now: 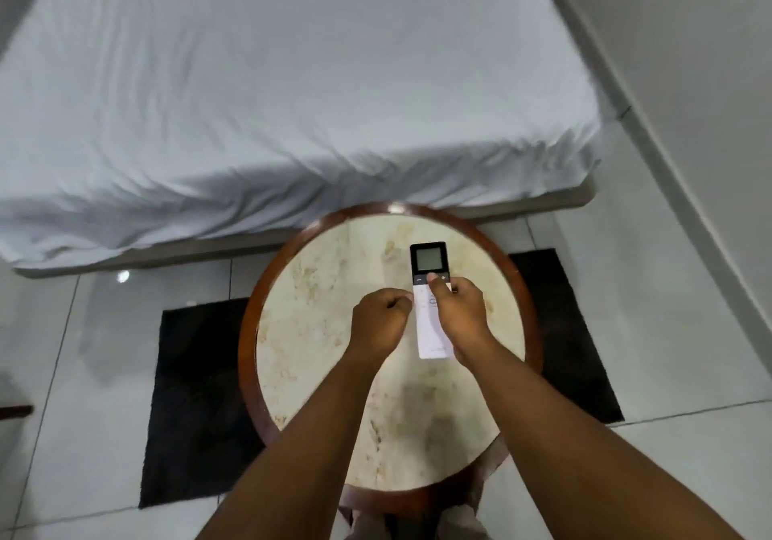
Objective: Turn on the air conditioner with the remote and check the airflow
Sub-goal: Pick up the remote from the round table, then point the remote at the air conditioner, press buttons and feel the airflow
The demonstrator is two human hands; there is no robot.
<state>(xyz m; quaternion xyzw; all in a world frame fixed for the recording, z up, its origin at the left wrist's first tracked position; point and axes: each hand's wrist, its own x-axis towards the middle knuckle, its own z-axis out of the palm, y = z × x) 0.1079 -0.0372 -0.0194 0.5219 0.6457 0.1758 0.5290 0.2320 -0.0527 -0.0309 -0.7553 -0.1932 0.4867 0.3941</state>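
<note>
Right hand (457,314) wrapped round the slim white remote with a black display head (430,284), grip closed on its right edge, thumb laid across the button row just below the grey screen. Left hand (382,318) curled almost shut at the remote's 9 o'clock, fingertips touching or nearly touching its left edge; hard to say whether holding or only steadying. Remote pointed toward 12 o'clock, above the round cream marble tabletop with a dark wooden rim (250,322); whether lifted clear or resting on the stone cannot be told. Beyond the tabletop at 12 o'clock, a bed under a rumpled white sheet (259,92); beneath the tabletop, a black rug (196,393) on glossy pale floor tiles (62,372), spreading to 3 and 9 o'clock. No air conditioner anywhere in view. Likely failures from here: signal missing the unit, with the remote aimed low at the bed and not at wherever the unit hangs; thumb landing on the plus or minus key next to the power button, given how tightly the keys sit; screen reading blank or too blurred to confirm a press; remote slipping from a narrow edge-on grip onto hard marble.
</note>
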